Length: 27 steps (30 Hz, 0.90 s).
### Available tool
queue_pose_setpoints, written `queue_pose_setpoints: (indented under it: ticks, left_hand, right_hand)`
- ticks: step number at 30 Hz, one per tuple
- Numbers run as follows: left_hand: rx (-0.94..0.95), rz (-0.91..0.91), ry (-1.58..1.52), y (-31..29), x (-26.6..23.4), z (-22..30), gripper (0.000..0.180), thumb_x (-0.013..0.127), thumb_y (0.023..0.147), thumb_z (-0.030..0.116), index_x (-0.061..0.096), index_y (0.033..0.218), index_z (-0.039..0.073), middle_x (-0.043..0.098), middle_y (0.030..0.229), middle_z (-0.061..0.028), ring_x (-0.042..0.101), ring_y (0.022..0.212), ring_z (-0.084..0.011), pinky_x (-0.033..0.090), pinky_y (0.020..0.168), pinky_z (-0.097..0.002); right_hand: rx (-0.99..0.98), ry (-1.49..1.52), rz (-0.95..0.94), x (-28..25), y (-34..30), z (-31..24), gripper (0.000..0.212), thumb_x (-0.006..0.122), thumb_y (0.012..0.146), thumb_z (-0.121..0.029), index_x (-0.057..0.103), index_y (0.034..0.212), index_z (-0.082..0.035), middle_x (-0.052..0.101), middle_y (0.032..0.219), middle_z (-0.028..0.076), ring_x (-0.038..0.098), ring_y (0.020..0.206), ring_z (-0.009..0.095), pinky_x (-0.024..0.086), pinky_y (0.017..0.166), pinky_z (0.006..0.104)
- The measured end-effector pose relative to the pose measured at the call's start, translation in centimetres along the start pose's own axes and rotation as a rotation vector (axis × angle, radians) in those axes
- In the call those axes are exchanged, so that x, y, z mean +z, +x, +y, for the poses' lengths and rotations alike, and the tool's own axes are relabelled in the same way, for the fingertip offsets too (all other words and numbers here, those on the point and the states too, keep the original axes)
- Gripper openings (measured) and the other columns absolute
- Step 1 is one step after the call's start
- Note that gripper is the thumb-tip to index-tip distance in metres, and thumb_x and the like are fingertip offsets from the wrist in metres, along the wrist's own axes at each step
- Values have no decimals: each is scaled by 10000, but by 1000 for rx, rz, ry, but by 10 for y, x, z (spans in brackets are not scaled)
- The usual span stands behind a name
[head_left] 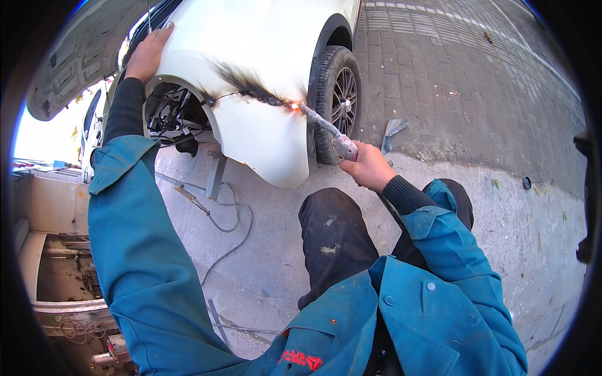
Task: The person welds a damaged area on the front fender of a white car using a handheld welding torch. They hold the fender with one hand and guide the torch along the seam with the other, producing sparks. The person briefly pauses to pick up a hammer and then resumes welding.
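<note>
My right hand [370, 168] is closed round the handle of a pale, worn cutting torch [332, 135], with a cable running back beneath my sleeve. The torch's tip meets a white car fender [263, 144], where an orange-white glow shows. Leftward from the glow, a dark burnt line with sooty streaks [248, 84] crosses the panel to the rim of an opening. My left hand [149, 55] grips the fender's upper left edge, thumb on the white surface and the other fingers mostly hidden. Dark mechanical parts [175, 113] show inside the opening below that hand.
Right of the fender stands a car wheel [342, 100]. A bent metal scrap [393, 133] lies on the paving. Below the car, a metal stand [215, 172] and a loose cable [248, 232] rest on concrete. An opened panel [75, 62] rises at upper left; a cabinet [53, 207] stands lower left.
</note>
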State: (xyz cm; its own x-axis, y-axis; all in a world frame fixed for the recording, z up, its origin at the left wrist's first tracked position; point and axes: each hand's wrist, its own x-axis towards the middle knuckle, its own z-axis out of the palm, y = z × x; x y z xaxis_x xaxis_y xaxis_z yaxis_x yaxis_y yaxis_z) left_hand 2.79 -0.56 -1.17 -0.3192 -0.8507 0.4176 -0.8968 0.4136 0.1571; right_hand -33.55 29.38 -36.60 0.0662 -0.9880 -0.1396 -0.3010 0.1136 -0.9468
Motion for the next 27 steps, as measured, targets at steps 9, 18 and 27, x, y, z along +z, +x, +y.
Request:
queue_pose_setpoints:
  ticks: [9, 18, 27]
  left_hand:
    - [-12, 3, -8, -2, 0, 1, 763, 420, 1076, 702, 656, 1434, 72, 713, 1341, -240, 666, 1253, -403, 442, 1125, -429]
    - [-5, -16, -21, 1, 0, -1, 734, 418, 1084, 686, 659, 1426, 84, 712, 1338, -241, 667, 1242, -410, 448, 1116, -431]
    - [10, 4, 8, -1, 1, -1, 747, 406, 1081, 702, 662, 1423, 90, 717, 1327, -240, 671, 1235, -410, 448, 1117, -435]
  right_hand:
    - [4, -1, -4, 0, -1, -1, 313, 747, 870, -220, 678, 1027, 42, 743, 881, 234, 755, 846, 383, 588, 805, 461]
    - [-28, -20, 10, 1, 0, 1, 324, 746, 872, -219, 684, 1052, 43, 750, 910, 247, 757, 876, 399, 587, 821, 465]
    - [-11, 13, 3, -1, -1, -1, 321, 750, 876, -218, 678, 1047, 44, 744, 900, 250, 755, 866, 396, 584, 813, 462]
